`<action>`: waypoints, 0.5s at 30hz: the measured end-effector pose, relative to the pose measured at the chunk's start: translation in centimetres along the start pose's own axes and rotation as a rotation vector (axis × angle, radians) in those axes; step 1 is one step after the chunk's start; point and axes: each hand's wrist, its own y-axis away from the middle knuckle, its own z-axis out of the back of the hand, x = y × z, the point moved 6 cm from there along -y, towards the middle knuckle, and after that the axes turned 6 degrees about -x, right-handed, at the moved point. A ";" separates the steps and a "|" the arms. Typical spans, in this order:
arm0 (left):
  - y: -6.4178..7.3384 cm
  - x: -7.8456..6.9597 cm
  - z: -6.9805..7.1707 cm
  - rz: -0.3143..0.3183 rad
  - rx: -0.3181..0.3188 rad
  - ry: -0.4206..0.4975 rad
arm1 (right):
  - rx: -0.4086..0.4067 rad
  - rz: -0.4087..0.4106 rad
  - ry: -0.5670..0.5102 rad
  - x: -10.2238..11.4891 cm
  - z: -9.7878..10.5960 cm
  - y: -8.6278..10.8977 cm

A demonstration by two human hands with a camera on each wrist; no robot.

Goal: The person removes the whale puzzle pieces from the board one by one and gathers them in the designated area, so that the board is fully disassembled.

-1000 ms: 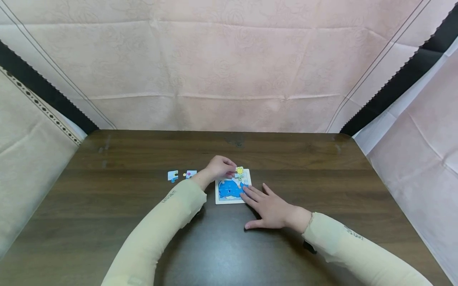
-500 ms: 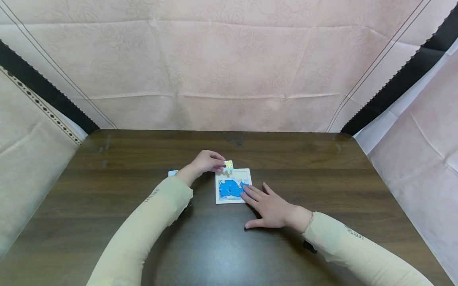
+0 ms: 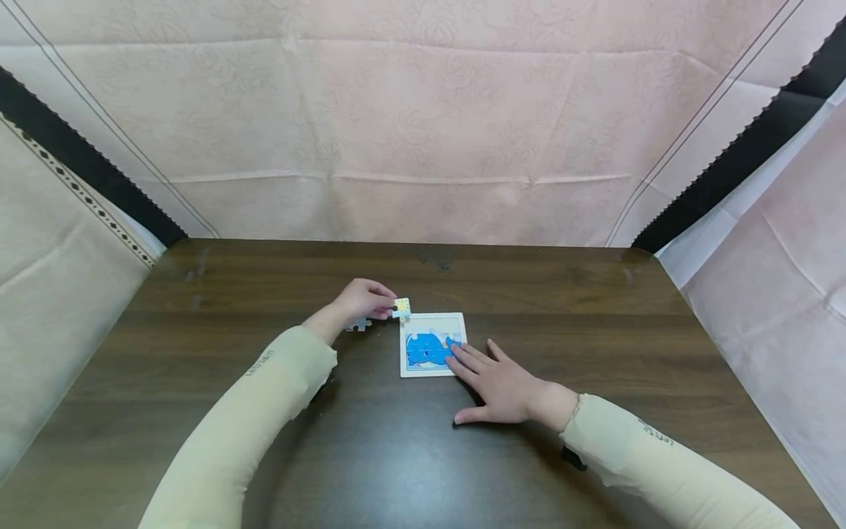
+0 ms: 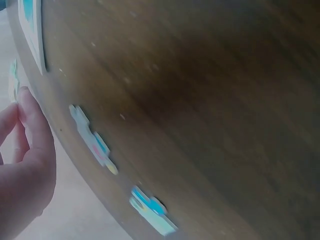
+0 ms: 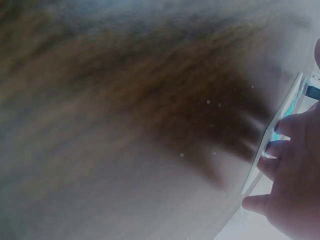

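Between thumb and fingers, my left hand point(image 3: 366, 299) pinches a puzzle piece point(image 3: 402, 308) with a yellow sun on it, just off the upper left corner of the puzzle board point(image 3: 432, 318). The white-framed board lies flat, with a blue whale picture filling its lower part and a pale upper part. My right hand point(image 3: 497, 387) lies with fingers spread, its fingertips resting on the board's right edge. In the left wrist view the held piece point(image 4: 14, 82) shows edge-on at the fingertips.
Two loose puzzle pieces lie on the brown wooden table point(image 3: 396, 455): one piece point(image 4: 93, 141) nearer the hand, another piece point(image 4: 151, 210) farther off. In the head view the left hand and sleeve partly hide them. A pale cloth point(image 3: 423, 132) hangs behind the table.
My left hand has drawn the sun piece off the board's top area, moving left. It now covers much of the loose pieces. The right hand has stayed on the board.
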 end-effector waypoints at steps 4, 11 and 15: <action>0.1 0.7 0.7 0.011 0.002 -0.026 | -0.005 0.010 -0.007 0.1 0.1 0.0; 0.3 1.7 1.4 0.033 0.020 -0.064 | -0.014 0.015 -0.020 0.3 0.2 0.1; 0.4 1.7 1.6 0.003 0.022 -0.096 | -0.019 0.018 -0.014 0.2 0.1 0.1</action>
